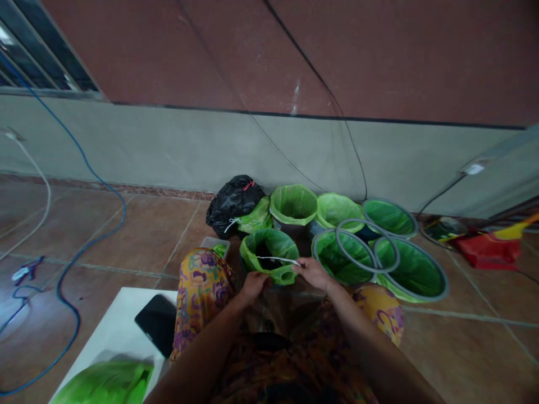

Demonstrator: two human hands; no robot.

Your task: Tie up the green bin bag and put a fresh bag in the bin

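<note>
Both hands (255, 285) (312, 272), drawstring (278, 258) seemingly horizontal

- Small bin (269, 255) — a dark round container lined with a bright green plastic bag, standing upright on the tiled floor just in front of the person's knees; its mouth is open and the inside looks dark.
- Green bag liner (283, 275) — its edge is folded out over the bin's rim, crumpled and bunched thickest on the side of the bin nearest the person.
- White drawstring (278, 259) — a thin cord stretched nearly level across the bin's open mouth, from its left side to its right rim.
</note>
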